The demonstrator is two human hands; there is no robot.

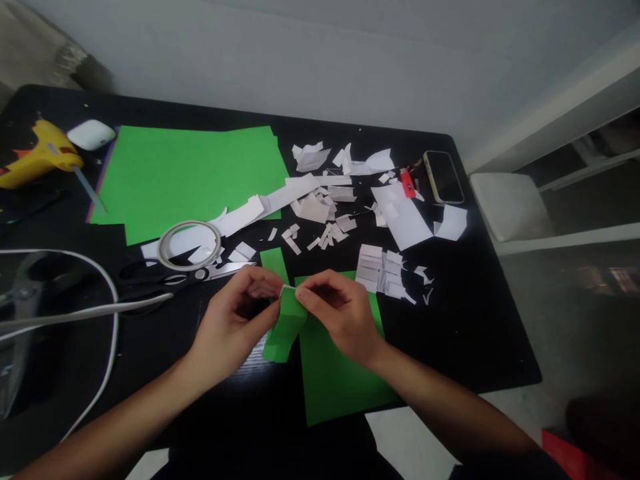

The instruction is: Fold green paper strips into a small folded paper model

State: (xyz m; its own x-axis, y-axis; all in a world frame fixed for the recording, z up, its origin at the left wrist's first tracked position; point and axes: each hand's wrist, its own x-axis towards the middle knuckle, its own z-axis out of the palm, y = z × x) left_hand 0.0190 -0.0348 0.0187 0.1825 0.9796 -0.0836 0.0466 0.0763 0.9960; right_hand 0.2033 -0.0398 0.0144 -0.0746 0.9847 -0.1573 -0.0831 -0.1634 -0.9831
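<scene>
Between my hands, above the front of the table, is a small folded piece of green paper (pixel 286 327) with a white edge along its top. My left hand (pixel 237 317) grips its upper left side between thumb and fingers. At the upper right corner, the thumb and forefinger of my right hand (pixel 340 310) pinch the same piece. Under my right hand lies a flat green sheet (pixel 330 393). A narrow green strip (pixel 273 260) rests just behind my left fingertips. Scissors (pixel 200 275) lie on the table left of my left hand, partly under a roll of tape (pixel 163 250).
Large green sheets (pixel 185 173) lie at the back left beside a yellow glue gun (pixel 50 153) and a white case (pixel 91 134). White paper scraps (pixel 315 207) cover the middle. A phone (pixel 444 177) is at the back right. A white cable (pixel 116 313) curves along the left.
</scene>
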